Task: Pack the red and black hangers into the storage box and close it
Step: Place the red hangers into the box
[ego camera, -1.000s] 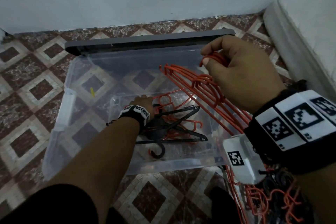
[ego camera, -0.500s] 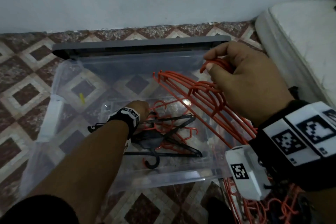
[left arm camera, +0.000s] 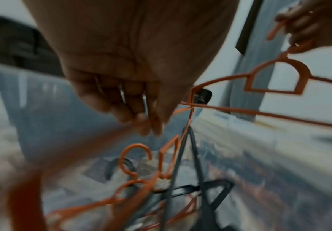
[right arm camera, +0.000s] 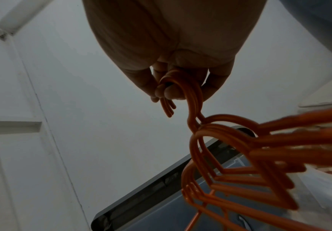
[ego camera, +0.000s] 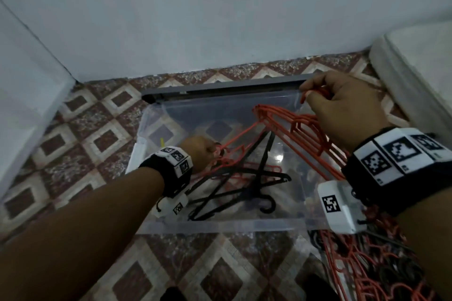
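Note:
A clear storage box [ego camera: 220, 223] stands open on the tiled floor, its grey lid [ego camera: 220, 87] propped behind it. Inside lie black hangers [ego camera: 244, 186] and a few red ones. My left hand [ego camera: 203, 151] is down in the box, and its fingers [left arm camera: 151, 123] pinch a red hanger [ego camera: 234, 142] that slants up to the right. My right hand [ego camera: 342, 110] hovers over the box's far right corner. It grips the hooks [right arm camera: 173, 87] of a bunch of red hangers [ego camera: 305, 129] that trails back under my wrist.
A tangled heap of red and black hangers [ego camera: 367, 264] lies on the floor at the lower right, beside the box. A white mattress [ego camera: 415, 68] borders the right side, a white panel [ego camera: 24, 80] the left, and a wall runs behind.
My left hand has drawn back to the left inside the box and lifted a red hanger with it; a black hanger now tilts up too. The right hand keeps its bunch.

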Tool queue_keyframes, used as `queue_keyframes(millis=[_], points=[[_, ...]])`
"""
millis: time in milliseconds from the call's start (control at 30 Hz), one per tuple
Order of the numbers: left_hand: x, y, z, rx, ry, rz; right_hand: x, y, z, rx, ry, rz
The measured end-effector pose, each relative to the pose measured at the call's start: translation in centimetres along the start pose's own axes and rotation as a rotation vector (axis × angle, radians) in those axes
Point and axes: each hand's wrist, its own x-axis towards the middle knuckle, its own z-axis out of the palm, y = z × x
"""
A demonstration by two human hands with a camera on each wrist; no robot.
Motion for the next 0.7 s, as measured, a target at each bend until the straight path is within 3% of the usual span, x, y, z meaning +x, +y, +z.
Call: queue_keyframes(millis=[67, 167, 400, 533, 700], points=[[-0.9, 0.4, -0.5, 0.198, -0.077, -0.047, -0.2, -0.2, -0.4, 0.0, 0.016, -0.001], [-1.3, 0.5, 0.2, 0.307, -0.106, -0.048, -0.3, -0.5, -0.9, 0.027, 0.027, 0.012], [1.0, 0.7, 3.5, 0.205, -0.035, -0.075, -0.2, 0.0, -1.3, 0.029, 0.016, -0.01], [2.9, 0.6, 5.8, 0.22, -0.064, -0.12, 0.0, 0.6, -1.3, -0.01, 0.026, -0.008], [4.2, 0.6, 7.3, 0.08, 0.001, -0.161, 0.6, 1.5, -1.1, -0.015, 0.066, -0.009]])
